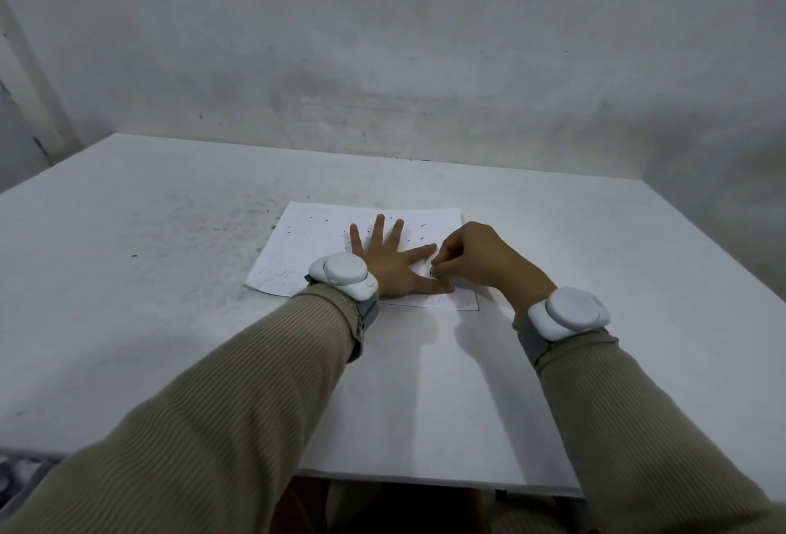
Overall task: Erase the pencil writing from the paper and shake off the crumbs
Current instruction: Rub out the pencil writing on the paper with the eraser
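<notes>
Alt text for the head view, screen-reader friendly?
A person's left hand presses flat, fingers spread, on a sheet of paper on a white table, while the right hand, fingers curled, pinches a small object against the sheet beside the left thumb. Dark crumbs dot the paper, and faint pencil writing shows along its near edge.

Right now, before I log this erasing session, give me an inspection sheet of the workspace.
Surface: white table, grey smudges.
Job's things: paper lying flat; faint pencil writing along its near edge; crumbs scattered on it.
Clutter: dark specks left of the paper.
Hands: left hand spread flat on the paper; right hand pinches a probable eraser, mostly hidden.
Cables: nothing seen.
Surroundings: scuffed grey wall; white wrist units above beige sleeves.
</notes>
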Available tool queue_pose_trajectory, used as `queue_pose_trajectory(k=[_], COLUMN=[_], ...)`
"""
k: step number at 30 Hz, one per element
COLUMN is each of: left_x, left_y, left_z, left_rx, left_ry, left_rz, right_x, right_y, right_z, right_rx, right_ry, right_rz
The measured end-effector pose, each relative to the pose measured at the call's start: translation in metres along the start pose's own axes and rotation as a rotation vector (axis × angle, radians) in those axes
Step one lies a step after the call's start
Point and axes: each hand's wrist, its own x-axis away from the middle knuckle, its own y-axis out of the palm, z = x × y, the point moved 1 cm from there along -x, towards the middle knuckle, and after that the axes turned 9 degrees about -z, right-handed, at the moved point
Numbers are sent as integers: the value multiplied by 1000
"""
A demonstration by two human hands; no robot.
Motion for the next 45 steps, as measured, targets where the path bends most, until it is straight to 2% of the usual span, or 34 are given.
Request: queue_pose_trajectory(k=[2, 7, 14, 18, 20, 26, 30, 32, 38, 43, 45], left_x=[0, 1, 2, 3, 4, 3, 3, 3, 2, 2, 3], left_y=[1, 0, -1, -1, -1, -2, -1, -2, -2, -2, -2], left_z=[0, 0, 0, 0, 0, 1, 0, 0, 1, 0, 0], left_rx=[13, 32, 17, 6, 8, 19, 8, 1, 6, -11, -9], left_ry=[3, 3, -2, 2, 2, 0, -2, -6, -1, 2, -2], left_rz=[5, -13, -43, -33, -32, -39, -32, -26, -35, -45, -48], right_x=[-1, -9, -4, -9, -8, 0, -10, -10, 1, -7, -5], right_y=[-1, -5, -9, -8, -5, -8, -9, -7, -16, -10, -8], right_z=[1, 10, 3, 8, 7, 4, 9, 8, 4, 10, 8], right_rx=[13, 130, 88, 150, 150, 120, 169, 162, 170, 199, 186], right_ry=[4, 17, 41, 46, 42, 36, 51, 51, 41, 52, 37], right_rz=[-13, 163, -54, 114, 146, -37, 130, 160, -70, 133, 152])
